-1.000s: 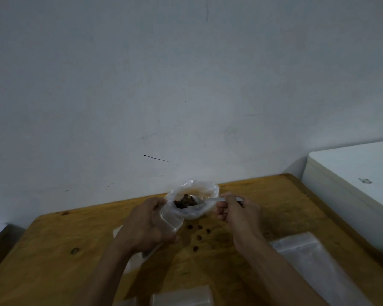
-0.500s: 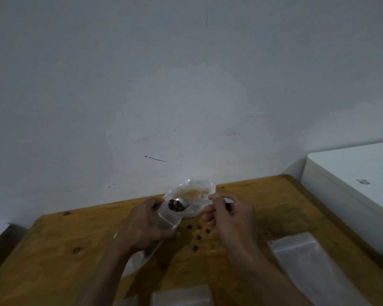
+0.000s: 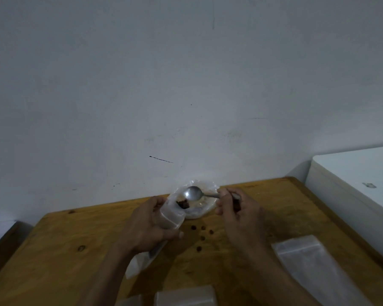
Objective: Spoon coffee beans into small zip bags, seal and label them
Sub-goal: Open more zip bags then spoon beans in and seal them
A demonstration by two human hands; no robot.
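Left hand [image 3: 149, 226]: fingers curled round a small clear plastic zip bag [image 3: 171, 214], holding its mouth up and open near the far edge of the wooden surface [image 3: 53, 250]; a few dark coffee beans [image 3: 183, 204] show at the bag's mouth.
Right hand [image 3: 237, 212]: fingers pinch the handle of a grey metal spoon [image 3: 194, 193], whose bowl sits just above the bag's mouth and looks empty.
Bean supply: a crumpled clear plastic bag [image 3: 205, 207] lies behind the spoon, against the far edge by the white wall [image 3: 186, 85].
Spilled beans: several loose brown beans [image 3: 202, 228] lie on the surface between the two hands.
Spare bags: a flat clear zip bag [image 3: 314, 263] lies toward the right edge; another [image 3: 184, 295] lies at the near edge; a clear bag [image 3: 139, 261] sits under the left wrist.
Beside the surface: a white box-like unit [image 3: 352, 191] stands off the right edge.
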